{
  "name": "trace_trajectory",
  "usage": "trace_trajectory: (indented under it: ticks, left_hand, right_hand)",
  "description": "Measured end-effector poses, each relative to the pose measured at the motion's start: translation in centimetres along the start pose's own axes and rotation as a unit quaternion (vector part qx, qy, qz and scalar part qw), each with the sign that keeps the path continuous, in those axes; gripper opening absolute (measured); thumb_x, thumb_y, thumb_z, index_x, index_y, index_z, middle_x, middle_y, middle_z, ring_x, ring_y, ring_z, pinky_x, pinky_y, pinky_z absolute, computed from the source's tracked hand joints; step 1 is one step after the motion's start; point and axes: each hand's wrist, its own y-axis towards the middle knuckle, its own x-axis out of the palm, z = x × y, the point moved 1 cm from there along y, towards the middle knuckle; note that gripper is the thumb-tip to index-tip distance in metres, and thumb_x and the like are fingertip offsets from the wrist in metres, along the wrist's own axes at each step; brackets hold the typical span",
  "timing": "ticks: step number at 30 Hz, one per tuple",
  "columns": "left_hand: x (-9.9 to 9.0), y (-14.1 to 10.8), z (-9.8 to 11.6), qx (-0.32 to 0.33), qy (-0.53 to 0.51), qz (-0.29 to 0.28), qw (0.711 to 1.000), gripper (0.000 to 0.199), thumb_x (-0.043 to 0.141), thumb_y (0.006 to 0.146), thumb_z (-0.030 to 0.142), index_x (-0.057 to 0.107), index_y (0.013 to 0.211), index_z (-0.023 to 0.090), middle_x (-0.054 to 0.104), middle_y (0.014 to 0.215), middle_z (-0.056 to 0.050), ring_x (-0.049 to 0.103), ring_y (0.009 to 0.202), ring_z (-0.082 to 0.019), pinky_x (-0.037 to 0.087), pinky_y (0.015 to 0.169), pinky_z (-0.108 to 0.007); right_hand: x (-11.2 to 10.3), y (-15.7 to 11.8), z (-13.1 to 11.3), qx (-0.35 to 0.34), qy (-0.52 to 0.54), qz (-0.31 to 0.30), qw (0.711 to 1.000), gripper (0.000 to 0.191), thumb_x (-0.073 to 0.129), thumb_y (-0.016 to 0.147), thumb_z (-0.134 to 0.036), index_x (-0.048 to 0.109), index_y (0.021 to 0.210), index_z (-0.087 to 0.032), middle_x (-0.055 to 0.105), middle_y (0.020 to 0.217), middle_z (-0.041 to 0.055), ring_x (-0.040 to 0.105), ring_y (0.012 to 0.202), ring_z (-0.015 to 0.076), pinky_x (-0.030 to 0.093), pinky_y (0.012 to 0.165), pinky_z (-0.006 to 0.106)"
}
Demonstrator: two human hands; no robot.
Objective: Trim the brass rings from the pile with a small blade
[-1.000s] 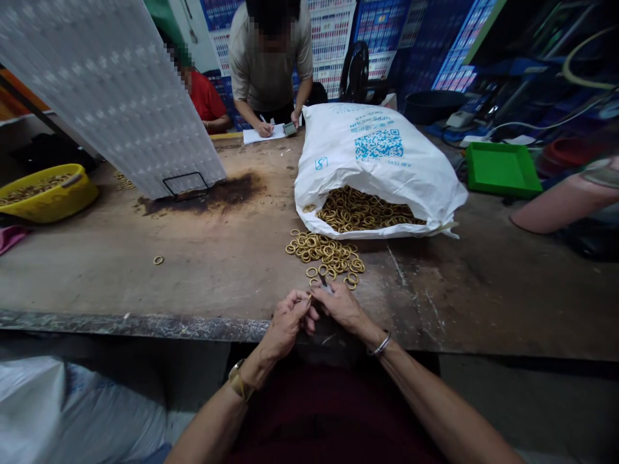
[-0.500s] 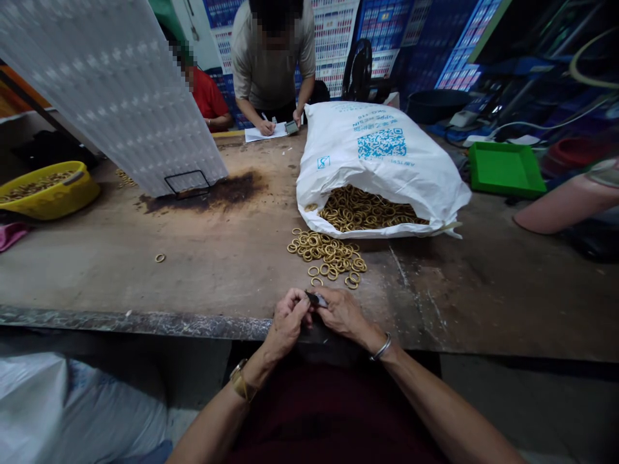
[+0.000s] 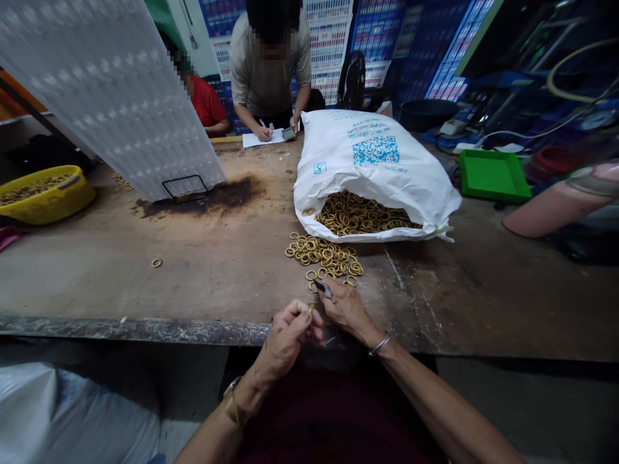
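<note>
Near the table's front edge, my left hand (image 3: 286,335) pinches a gold-coloured ring (image 3: 311,309) between thumb and fingers, which cover most of it. Just right of it, my right hand (image 3: 352,314) is closed around a small knife (image 3: 323,288); its dark tip points up and left, over the near edge of a loose pile of gold rings (image 3: 326,252). Behind the pile lies a white woven sack (image 3: 377,138), its mouth gaping toward me and full of similar rings. One single ring (image 3: 157,263) lies apart on the left.
A yellow basin (image 3: 58,200) of rings stands far left, beside a leaning white panel (image 3: 159,116) in a black wire stand. On the right are a green tray (image 3: 493,175) and a pink cylinder (image 3: 556,203). Across the wooden table (image 3: 217,270), a person writes on paper; another sits alongside.
My hands have come apart: the right moved the knife up and away from the left, toward the pile. The ring in my left fingers now shows. The view has shifted slightly.
</note>
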Motion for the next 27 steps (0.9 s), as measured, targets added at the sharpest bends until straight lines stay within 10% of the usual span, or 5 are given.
trace_trajectory:
  ticks: [6, 12, 16, 27]
  left_hand:
    - [-2.0, 1.1, -1.2, -0.044, -0.091, 0.135, 0.986, 0.027, 0.064, 0.07, 0.033, 0.045, 0.071, 0.014, 0.057, 0.069, -0.003, 0.052, 0.055, -0.01, 0.043, 0.049, -0.022]
    - [-2.5, 1.3, -0.9, -0.074, -0.157, 0.115, 0.978, 0.037, 0.064, 0.064, 0.023, 0.048, 0.096, 0.015, 0.058, 0.068, -0.001, 0.052, 0.052, -0.011, 0.043, 0.047, -0.023]
    - [-2.7, 1.8, -0.8, -0.122, -0.247, 0.115, 0.954, 0.025, 0.067, 0.062, 0.025, 0.05, 0.075, 0.012, 0.055, 0.069, -0.002, 0.052, 0.058, -0.009, 0.043, 0.048, -0.021]
    - [-1.6, 2.8, -1.2, -0.129, -0.06, 0.136, 0.98, 0.044, 0.071, 0.062, 0.045, 0.047, 0.084, 0.015, 0.046, 0.061, 0.004, 0.037, 0.042, -0.003, 0.024, 0.036, -0.013]
  right_hand:
    - [0.4, 0.6, -1.1, 0.066, -0.092, 0.001, 0.994, 0.016, 0.055, 0.085, -0.031, 0.053, 0.096, -0.019, 0.061, 0.079, 0.0036, 0.057, 0.069, 0.0185, 0.028, 0.056, 0.024]
    - [0.1, 1.0, -1.8, 0.067, -0.105, -0.022, 0.992, 0.012, 0.057, 0.085, -0.025, 0.054, 0.094, -0.019, 0.058, 0.089, 0.0038, 0.056, 0.076, 0.0176, 0.029, 0.058, 0.024]
    - [0.3, 0.7, -1.2, 0.048, -0.086, 0.005, 0.995, 0.017, 0.056, 0.082, -0.023, 0.053, 0.099, -0.019, 0.056, 0.096, 0.0043, 0.054, 0.077, 0.0168, 0.031, 0.059, 0.023]
    - [0.9, -0.2, -1.7, 0.019, 0.263, 0.03, 0.964, 0.019, 0.045, 0.08, -0.034, 0.052, 0.082, -0.016, 0.049, 0.065, -0.0008, 0.044, 0.056, 0.0115, 0.034, 0.054, 0.02]
